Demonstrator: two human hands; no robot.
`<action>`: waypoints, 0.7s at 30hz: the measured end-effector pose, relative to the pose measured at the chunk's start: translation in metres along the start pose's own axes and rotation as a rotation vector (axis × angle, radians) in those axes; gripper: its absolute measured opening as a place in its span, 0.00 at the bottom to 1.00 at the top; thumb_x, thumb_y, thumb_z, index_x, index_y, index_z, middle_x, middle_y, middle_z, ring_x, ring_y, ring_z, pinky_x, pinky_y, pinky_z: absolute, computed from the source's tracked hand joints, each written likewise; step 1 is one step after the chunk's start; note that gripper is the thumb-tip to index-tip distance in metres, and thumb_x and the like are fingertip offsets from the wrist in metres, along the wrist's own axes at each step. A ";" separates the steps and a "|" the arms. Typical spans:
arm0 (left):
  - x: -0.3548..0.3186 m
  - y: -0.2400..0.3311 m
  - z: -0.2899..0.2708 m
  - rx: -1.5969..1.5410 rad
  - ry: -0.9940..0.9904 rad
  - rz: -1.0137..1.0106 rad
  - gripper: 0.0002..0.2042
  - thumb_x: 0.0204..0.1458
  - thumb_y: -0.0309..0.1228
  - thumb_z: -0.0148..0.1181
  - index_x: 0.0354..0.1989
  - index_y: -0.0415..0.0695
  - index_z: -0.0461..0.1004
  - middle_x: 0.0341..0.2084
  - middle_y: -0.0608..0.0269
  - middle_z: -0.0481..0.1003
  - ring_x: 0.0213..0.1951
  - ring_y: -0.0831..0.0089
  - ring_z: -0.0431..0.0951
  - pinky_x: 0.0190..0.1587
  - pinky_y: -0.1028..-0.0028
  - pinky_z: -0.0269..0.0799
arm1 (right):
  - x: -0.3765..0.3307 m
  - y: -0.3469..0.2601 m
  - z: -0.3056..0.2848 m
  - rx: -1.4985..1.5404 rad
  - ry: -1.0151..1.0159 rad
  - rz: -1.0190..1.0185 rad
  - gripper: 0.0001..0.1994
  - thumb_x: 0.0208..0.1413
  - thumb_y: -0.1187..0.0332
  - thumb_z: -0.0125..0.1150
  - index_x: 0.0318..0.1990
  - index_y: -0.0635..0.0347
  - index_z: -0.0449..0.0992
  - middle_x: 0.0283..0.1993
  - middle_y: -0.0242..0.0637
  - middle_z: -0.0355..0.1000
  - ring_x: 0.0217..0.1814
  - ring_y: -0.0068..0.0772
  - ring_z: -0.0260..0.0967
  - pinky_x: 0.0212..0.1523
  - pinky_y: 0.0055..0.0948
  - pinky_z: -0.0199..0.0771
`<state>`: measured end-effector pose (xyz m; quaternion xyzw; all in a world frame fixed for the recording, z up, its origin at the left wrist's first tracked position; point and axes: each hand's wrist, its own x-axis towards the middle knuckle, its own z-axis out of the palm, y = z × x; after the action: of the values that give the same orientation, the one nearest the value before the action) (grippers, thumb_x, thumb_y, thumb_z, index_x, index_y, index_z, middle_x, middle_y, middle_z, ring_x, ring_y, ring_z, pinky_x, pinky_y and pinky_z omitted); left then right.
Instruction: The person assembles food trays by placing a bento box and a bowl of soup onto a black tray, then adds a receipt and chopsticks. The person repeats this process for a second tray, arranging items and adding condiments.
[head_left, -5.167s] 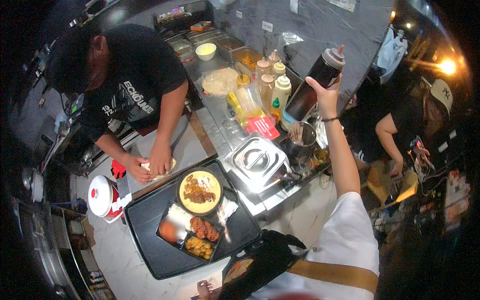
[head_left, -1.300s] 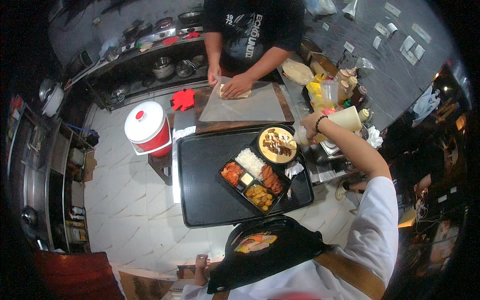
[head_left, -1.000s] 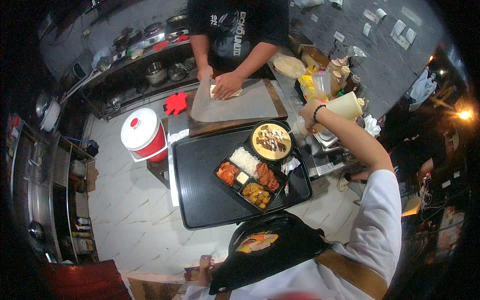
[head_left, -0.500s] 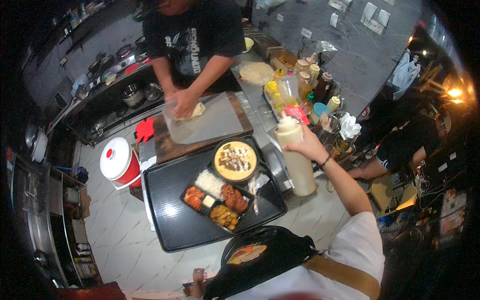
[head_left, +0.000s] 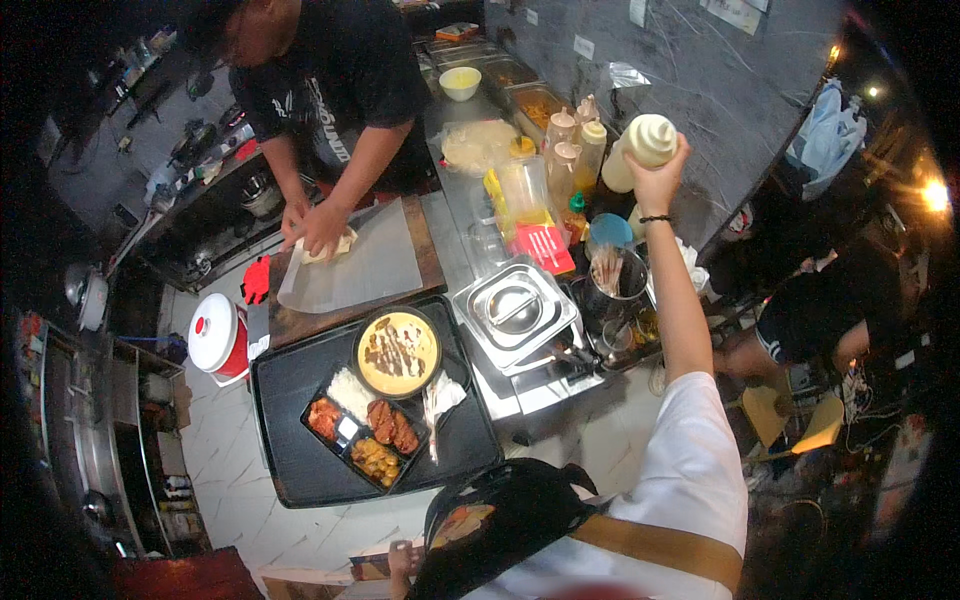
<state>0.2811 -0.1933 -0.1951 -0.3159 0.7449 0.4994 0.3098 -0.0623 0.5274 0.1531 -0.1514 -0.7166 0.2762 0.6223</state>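
Observation:
My right hand (head_left: 655, 172) is closed round a large pale squeeze bottle (head_left: 650, 140), at the far end of my outstretched arm beside a group of sauce bottles (head_left: 565, 150). Low in the picture, beside my apron, my left hand (head_left: 402, 560) is small and dim; its grip cannot be made out. On the black tray (head_left: 290, 400) stand a bowl of creamy yellow food with dark and white drizzle (head_left: 398, 352) and a divided black meal box with rice and several portions (head_left: 365, 425). Wrapped utensils and a napkin (head_left: 437, 405) lie beside them.
Across the counter a co-worker's hands (head_left: 322, 228) press a folded wrap on paper over a wooden board (head_left: 425, 235). A lidded steel container (head_left: 515, 305) sits right of the tray. A red-and-white cooler (head_left: 215, 335) stands left. Another person's arm (head_left: 740, 350) shows at right.
My right hand has carried the squeeze bottle up and away from beside the tray toward the sauce bottles. The view has shifted, uncovering the lidded steel container. The co-worker still handles the wrap.

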 end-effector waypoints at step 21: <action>-0.121 0.022 0.048 0.124 0.579 0.025 0.09 0.50 0.32 0.53 0.35 0.39 0.67 0.24 0.51 0.73 0.28 0.58 0.75 0.32 0.61 0.69 | -0.026 0.091 0.077 -0.111 -0.421 -0.046 0.36 0.31 0.69 0.71 0.50 0.71 0.58 0.48 0.52 0.61 0.51 0.46 0.61 0.53 0.37 0.61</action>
<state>0.3440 -0.1220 -0.1039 -0.4165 0.8352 0.3460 0.0967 -0.1441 0.5700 0.0737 -0.1082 -0.8481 0.2475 0.4559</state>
